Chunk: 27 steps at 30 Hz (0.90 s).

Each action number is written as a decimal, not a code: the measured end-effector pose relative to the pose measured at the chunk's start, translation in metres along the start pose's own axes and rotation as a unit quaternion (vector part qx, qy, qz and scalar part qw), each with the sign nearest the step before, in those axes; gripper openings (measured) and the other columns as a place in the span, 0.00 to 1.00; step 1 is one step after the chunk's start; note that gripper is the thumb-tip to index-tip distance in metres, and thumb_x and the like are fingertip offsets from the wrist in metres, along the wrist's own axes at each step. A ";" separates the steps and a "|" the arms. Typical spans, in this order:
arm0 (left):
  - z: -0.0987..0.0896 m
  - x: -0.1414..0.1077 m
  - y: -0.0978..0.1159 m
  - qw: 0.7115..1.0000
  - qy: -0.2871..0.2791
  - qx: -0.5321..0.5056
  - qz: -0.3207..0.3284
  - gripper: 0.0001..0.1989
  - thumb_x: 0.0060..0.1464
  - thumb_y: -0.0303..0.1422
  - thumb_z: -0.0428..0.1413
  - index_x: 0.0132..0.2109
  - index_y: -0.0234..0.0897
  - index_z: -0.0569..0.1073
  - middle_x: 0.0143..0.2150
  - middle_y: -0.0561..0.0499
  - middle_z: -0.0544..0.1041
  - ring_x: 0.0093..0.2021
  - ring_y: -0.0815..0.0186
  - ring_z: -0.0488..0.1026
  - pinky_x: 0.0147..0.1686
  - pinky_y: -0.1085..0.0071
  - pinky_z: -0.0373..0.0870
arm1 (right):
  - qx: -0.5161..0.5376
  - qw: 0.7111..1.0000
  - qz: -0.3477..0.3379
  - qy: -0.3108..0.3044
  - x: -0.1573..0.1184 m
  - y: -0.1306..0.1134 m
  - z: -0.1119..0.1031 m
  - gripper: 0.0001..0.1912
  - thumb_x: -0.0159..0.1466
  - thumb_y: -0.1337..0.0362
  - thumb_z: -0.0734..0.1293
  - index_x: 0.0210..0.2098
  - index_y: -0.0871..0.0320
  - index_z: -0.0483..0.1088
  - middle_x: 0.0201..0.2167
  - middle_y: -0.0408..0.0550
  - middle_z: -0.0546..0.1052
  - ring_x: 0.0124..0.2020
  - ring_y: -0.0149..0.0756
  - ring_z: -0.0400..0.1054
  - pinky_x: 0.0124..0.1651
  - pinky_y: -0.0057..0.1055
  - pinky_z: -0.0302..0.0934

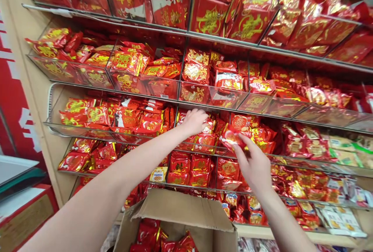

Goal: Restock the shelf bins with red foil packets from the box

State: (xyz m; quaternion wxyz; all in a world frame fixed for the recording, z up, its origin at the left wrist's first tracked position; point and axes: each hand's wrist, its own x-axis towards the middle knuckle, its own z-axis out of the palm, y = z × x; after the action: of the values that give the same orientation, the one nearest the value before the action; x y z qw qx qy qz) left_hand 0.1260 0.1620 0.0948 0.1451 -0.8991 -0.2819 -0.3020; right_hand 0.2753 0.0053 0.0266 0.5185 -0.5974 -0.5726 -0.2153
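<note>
My right hand (254, 163) pinches a shiny red snack packet (232, 137) between thumb and fingers, in front of the middle shelf. Further left, my left hand (196, 122) reaches over the clear front edge into a compartment of that shelf. Its fingers bend down over red and gold packets (204, 142); the fingertips are hidden, so whether they grip one cannot be seen. Below my arms stands an open cardboard box (186, 210), with more red packets (177, 242) inside.
Tiered shelves with clear dividers (210, 88) hold many red wrapped packets. Larger red bags (210, 14) fill the top row. Green and white packets (346, 151) lie at the right. A wooden side panel (37, 100) bounds the rack at left, beside a red box (29, 217).
</note>
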 end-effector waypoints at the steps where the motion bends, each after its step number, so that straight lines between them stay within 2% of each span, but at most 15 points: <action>1: 0.005 0.009 -0.003 1.000 -0.008 0.004 -0.006 0.17 0.52 0.38 0.53 0.48 0.38 0.69 0.50 0.44 0.71 0.52 0.53 0.61 0.50 0.54 0.59 | -0.019 0.999 -0.036 -0.006 0.017 -0.001 0.009 0.20 0.61 0.56 0.59 0.49 0.60 0.66 0.44 0.54 0.74 0.41 0.39 0.69 0.45 0.38 0.63; 3: 0.016 0.020 -0.007 0.999 -0.032 0.019 -0.009 0.21 0.47 0.43 0.57 0.48 0.39 0.70 0.48 0.44 0.73 0.53 0.51 0.61 0.50 0.52 0.57 | -0.065 0.994 -0.085 -0.036 0.044 -0.003 0.027 0.19 0.63 0.59 0.58 0.49 0.61 0.65 0.42 0.55 0.74 0.40 0.39 0.68 0.45 0.37 0.62; 5: 0.024 0.024 -0.009 0.998 -0.051 0.033 -0.009 0.21 0.43 0.44 0.60 0.43 0.38 0.72 0.46 0.44 0.75 0.53 0.51 0.61 0.51 0.51 0.56 | -0.138 0.982 -0.099 -0.088 0.063 -0.007 0.042 0.18 0.63 0.62 0.57 0.51 0.62 0.63 0.40 0.56 0.74 0.39 0.39 0.69 0.42 0.35 0.63; 8: 0.028 0.022 -0.012 0.997 -0.063 0.046 -0.014 0.18 0.43 0.44 0.60 0.38 0.36 0.73 0.44 0.44 0.75 0.53 0.50 0.60 0.52 0.49 0.54 | -0.272 0.944 -0.097 -0.159 0.077 -0.015 0.053 0.16 0.63 0.64 0.57 0.48 0.64 0.63 0.35 0.56 0.73 0.34 0.41 0.70 0.35 0.33 0.63; 12: 0.026 0.018 -0.017 0.996 -0.068 0.051 -0.024 0.17 0.45 0.42 0.59 0.40 0.36 0.72 0.46 0.45 0.75 0.54 0.50 0.59 0.52 0.49 0.54 | -0.386 0.889 -0.118 -0.214 0.088 -0.023 0.061 0.14 0.64 0.61 0.56 0.42 0.64 0.65 0.34 0.58 0.72 0.35 0.45 0.72 0.31 0.33 0.63; 18: 0.024 0.016 -0.021 0.993 -0.102 0.044 -0.028 0.24 0.39 0.45 0.62 0.43 0.38 0.71 0.51 0.44 0.72 0.57 0.47 0.56 0.52 0.45 0.54 | -0.396 0.861 -0.136 -0.289 0.108 -0.025 0.061 0.12 0.61 0.63 0.59 0.38 0.62 0.70 0.34 0.57 0.75 0.37 0.44 0.72 0.33 0.34 0.64; 23: 0.017 0.017 -0.020 0.991 -0.118 0.050 -0.025 0.22 0.38 0.43 0.64 0.40 0.36 0.73 0.49 0.44 0.74 0.58 0.48 0.56 0.55 0.45 0.50 | -0.428 0.841 -0.159 -0.290 0.105 -0.028 0.059 0.16 0.62 0.73 0.53 0.38 0.65 0.71 0.34 0.62 0.75 0.36 0.47 0.72 0.33 0.36 0.64; 27: 0.011 0.016 -0.019 0.990 -0.128 0.054 -0.036 0.23 0.38 0.43 0.63 0.41 0.36 0.73 0.48 0.43 0.74 0.56 0.49 0.58 0.55 0.47 0.50 | -0.430 0.825 -0.191 -0.314 0.105 -0.030 0.062 0.15 0.61 0.74 0.54 0.36 0.63 0.72 0.33 0.60 0.76 0.36 0.45 0.73 0.34 0.34 0.64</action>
State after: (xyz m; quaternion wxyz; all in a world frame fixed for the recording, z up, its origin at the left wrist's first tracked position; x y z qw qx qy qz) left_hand 0.1309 0.1885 0.0982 0.1450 -0.9105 -0.3462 -0.1737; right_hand 0.2534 0.1015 0.1042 -0.0502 -0.6739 -0.6566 -0.3350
